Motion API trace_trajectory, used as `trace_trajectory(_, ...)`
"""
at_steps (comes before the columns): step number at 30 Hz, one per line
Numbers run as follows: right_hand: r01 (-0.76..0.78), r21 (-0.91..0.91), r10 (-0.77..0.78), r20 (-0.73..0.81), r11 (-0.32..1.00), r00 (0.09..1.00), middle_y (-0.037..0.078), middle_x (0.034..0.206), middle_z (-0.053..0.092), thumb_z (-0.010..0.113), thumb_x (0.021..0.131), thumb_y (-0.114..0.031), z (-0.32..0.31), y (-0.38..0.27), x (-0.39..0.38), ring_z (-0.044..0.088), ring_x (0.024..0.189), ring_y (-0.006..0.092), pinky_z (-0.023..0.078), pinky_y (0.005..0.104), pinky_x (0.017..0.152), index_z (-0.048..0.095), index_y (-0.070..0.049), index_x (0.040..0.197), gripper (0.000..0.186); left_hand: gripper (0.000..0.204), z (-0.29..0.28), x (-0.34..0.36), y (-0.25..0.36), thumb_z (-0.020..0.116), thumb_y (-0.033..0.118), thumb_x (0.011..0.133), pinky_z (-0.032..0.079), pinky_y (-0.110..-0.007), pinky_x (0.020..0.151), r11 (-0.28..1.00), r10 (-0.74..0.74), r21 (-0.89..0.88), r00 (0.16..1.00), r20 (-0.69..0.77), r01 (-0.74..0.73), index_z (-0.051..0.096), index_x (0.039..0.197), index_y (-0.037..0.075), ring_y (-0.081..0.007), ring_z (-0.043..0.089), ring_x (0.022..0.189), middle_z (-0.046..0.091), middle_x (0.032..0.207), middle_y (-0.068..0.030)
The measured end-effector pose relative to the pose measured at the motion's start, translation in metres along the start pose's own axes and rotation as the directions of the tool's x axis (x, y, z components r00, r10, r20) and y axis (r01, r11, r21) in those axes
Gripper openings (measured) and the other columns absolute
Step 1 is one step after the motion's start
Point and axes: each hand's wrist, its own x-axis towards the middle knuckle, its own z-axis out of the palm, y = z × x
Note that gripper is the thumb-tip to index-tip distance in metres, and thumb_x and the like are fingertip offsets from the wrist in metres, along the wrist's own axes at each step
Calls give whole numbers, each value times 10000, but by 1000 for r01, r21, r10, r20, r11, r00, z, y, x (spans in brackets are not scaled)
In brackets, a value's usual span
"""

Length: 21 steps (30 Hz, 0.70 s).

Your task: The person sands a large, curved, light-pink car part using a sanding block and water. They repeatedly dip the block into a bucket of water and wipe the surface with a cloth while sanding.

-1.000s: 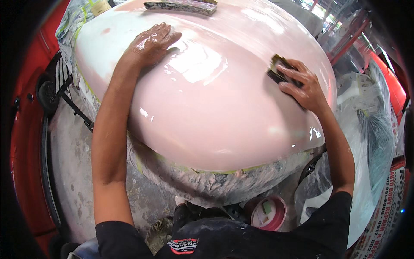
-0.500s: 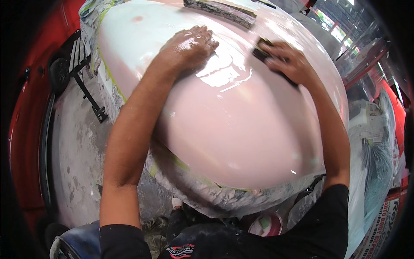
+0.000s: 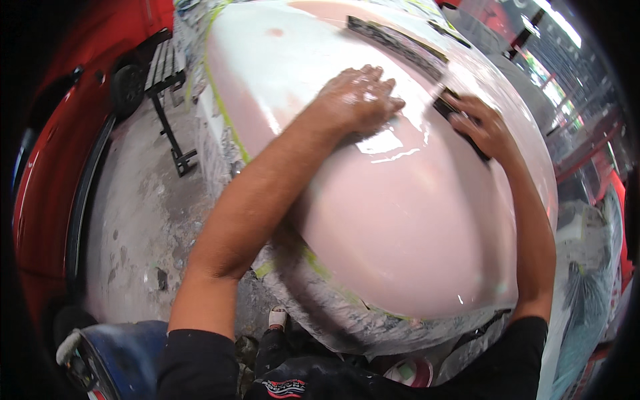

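In front of me is a broad, curved car panel [image 3: 400, 220], pinkish with white patches and glossy with water. My left hand [image 3: 363, 100] lies on its wet upper middle, fingers slightly bent and apart; its underside is hidden. My right hand [image 3: 483, 123] is closed on a long, dark sanding block [image 3: 443, 105] pressed to the panel on the right. A long speckled sanding block [image 3: 397, 48] rests on the panel beyond my hands. Yellow-green masking tape [image 3: 230, 130] runs along the panel's left edge.
Crumpled masking film [image 3: 300, 300] wraps the panel's near edge. At left stand a red car [image 3: 60, 180] and a black metal stand [image 3: 167, 100]. A blue drum [image 3: 127, 357] is at lower left, a bucket [image 3: 421, 373] below the panel. Clear plastic sheeting [image 3: 587, 313] hangs at right.
The view has shifted, so the panel and both hands appear farther right and slightly lower. My right hand still grips the dark sanding block; my left hand stays on the wet panel.
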Motion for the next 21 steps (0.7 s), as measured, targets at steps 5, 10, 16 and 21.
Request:
trace_trajectory(5, -75, -69, 73, -28, 995, 997, 168, 1311, 653, 693, 912, -373, 1, 5, 22, 620, 1196, 340, 454, 409, 1058, 696, -173, 1314, 450, 551, -3, 1, 10, 436, 464, 1056, 266, -440, 1241, 999, -21, -50, 999, -30, 20, 481, 1503, 145, -332, 322, 1501, 373, 1610, -132)
trace_trajectory(10, -145, -53, 144, -21, 988, 989, 169, 1295, 661, 687, 909, -385, 13, 7, 35, 628, 1180, 336, 463, 406, 1044, 694, -154, 1313, 465, 487, 1, -6, 2, 460, 461, 1048, 272, -432, 1239, 998, -34, -57, 995, -98, 28, 558, 1436, 183, -329, 338, 1494, 415, 1587, -113)
trace_trajectory(16, -58, -75, 50, -103, 995, 993, 196, 1264, 669, 665, 917, -438, 23, 40, 34, 631, 1169, 343, 472, 418, 1024, 710, -152, 1287, 470, 494, -7, -8, 20, 478, 484, 1032, 267, -452, 1238, 994, -53, -98, 994, -91, 44, 556, 1446, 225, -313, 306, 1513, 364, 1627, -73)
trace_trajectory(21, -213, -248, 184, -134, 945, 974, 200, 1261, 679, 644, 950, -469, 24, 34, 39, 639, 1152, 374, 486, 405, 1020, 686, -164, 1321, 482, 455, -3, 0, 4, 517, 425, 1028, 291, -428, 1231, 970, 212, 135, 974, -74, -201, 618, 1391, 170, -293, 354, 1493, 437, 1583, -75)
